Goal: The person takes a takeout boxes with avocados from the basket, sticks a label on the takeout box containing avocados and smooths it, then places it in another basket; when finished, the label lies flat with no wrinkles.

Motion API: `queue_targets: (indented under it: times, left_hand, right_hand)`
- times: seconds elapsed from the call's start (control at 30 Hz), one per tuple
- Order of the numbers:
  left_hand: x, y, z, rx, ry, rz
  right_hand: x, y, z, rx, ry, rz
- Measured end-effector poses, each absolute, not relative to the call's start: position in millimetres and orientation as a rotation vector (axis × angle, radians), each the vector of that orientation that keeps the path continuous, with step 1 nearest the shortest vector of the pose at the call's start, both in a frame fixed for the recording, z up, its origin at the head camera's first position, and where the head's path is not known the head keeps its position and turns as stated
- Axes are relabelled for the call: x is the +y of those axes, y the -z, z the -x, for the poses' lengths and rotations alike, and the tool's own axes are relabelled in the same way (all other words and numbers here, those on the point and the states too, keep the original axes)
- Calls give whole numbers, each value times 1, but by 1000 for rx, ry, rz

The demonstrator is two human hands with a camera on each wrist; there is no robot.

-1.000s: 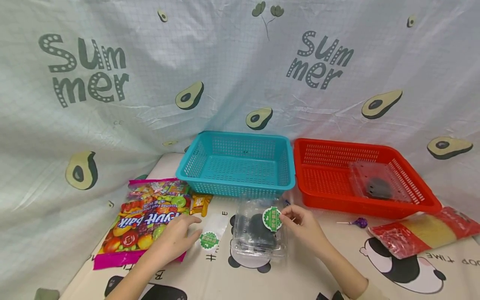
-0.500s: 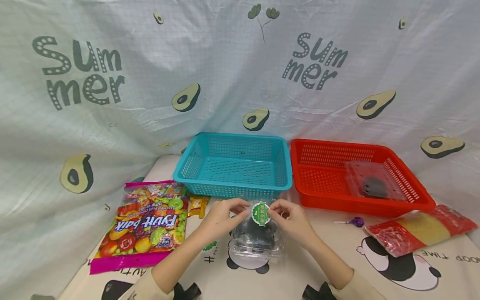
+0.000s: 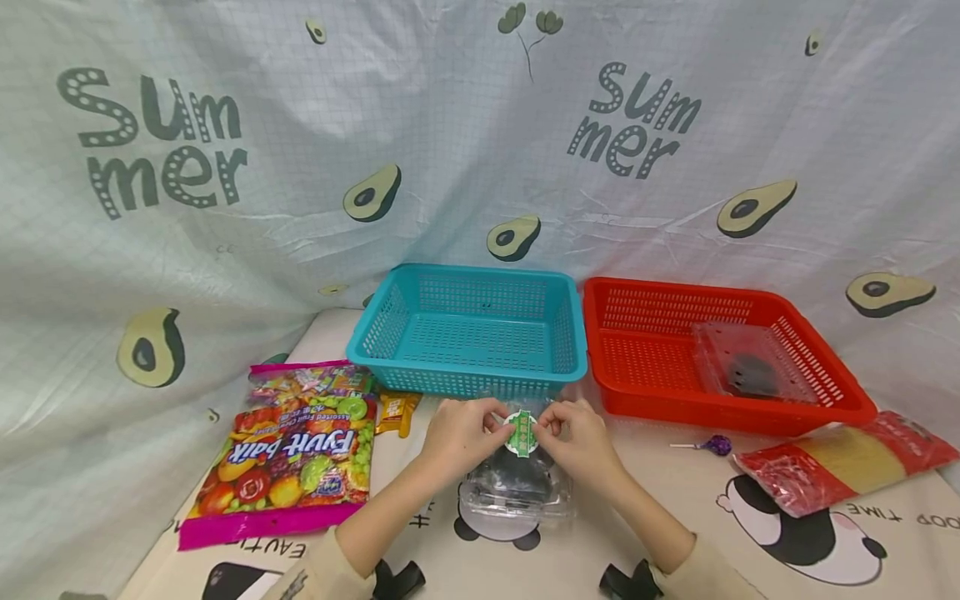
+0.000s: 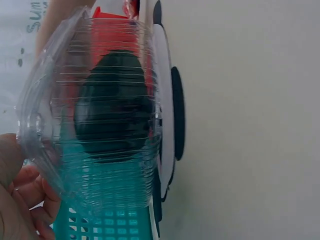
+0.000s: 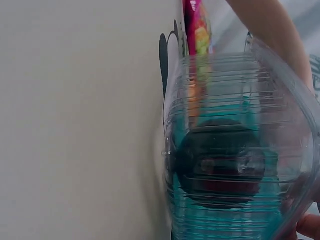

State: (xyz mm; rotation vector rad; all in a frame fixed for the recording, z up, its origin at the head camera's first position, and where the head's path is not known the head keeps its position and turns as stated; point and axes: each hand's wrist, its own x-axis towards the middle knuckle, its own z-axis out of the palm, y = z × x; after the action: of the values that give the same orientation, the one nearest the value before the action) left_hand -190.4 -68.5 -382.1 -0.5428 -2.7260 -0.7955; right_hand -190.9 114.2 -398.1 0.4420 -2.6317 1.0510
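Note:
In the head view a round green-and-white sticker [image 3: 522,434] lies over the lid of a clear plastic clamshell box [image 3: 517,502] on the table. My left hand [image 3: 467,433] pinches the sticker's left edge between thumb and fingers. From the other side, my right hand [image 3: 573,435] pinches its right edge. A dark, smooth oval thing [image 4: 114,106] sits inside the box, seen through the ribbed wall in the left wrist view. The right wrist view shows the same dark thing [image 5: 222,162], with fingers [image 5: 309,225] near the lid's edge.
Behind the box stand a teal basket [image 3: 465,371] and a red basket [image 3: 637,400] with another clear box [image 3: 757,367] inside. A candy bag [image 3: 288,450] and a small orange packet [image 3: 397,412] lie left; a lollipop [image 3: 716,445] and red-yellow packet [image 3: 847,462] lie right.
My left hand has moved right from beside a strip with another green sticker to the sticker over the box. My right hand has brought that sticker slightly left. My left arm now hides the strip.

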Motion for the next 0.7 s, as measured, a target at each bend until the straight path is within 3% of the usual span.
queue_targets:
  times: [0.47,0.7]
  left_hand:
    - [-70,395,196,-2481,497,702]
    - [-82,398,187,-2473,423,1094]
  right_hand:
    - [113,406,194,-2581,-924,-500]
    - [126,408,186,-2489,-738,-991]
